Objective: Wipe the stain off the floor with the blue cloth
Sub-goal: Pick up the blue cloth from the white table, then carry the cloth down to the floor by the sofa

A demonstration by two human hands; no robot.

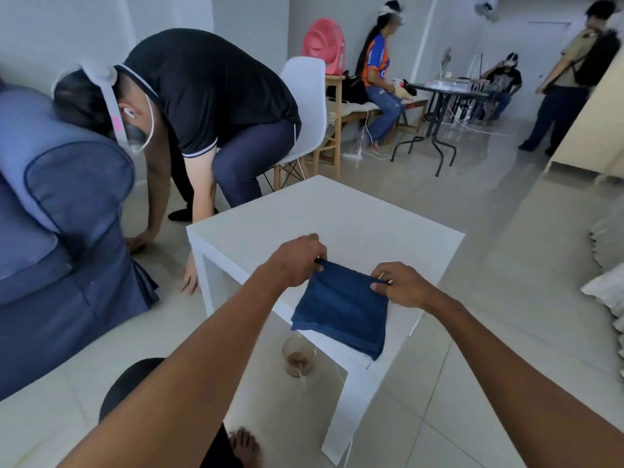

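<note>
Blue cloth [341, 310] at lower centre of frame, folded to a rough square, lying on near corner of white side table [304, 214], near edge hanging a bit over table edge. Far edge lifted & pulled taut btw both hands. Left hand [297, 261] closed in a pinch on far-left corner of cloth, centre frame. Right hand [403, 287] just right of centre, thumb & fingers pinched on far-right corner; thin pale stick-like item poking out at fingertips, can't tell what. Both forearms come in from bottom edge.

Under table, bottom centre: clear glass [299, 354] tipped on its side on tiled floor [506, 248], brownish liquid inside, pale brown stain [304, 400] spread on tiles around & nearer the camera. Wearer's bare foot [243, 447] at bottom edge, dark knee [135, 386] at lower left.

Left of frame: blue sofa arm [67, 204]. Upper left: person in black shirt [209, 89] w/ headset, seated on white chair [307, 96], bent fwd, hands on floor beside table. Upper centre: pink fan [324, 42], seated person in orange-blue top [378, 65]. Upper right: round dark table [439, 96], another seated person behind it, standing person [570, 79] at far right.
</note>
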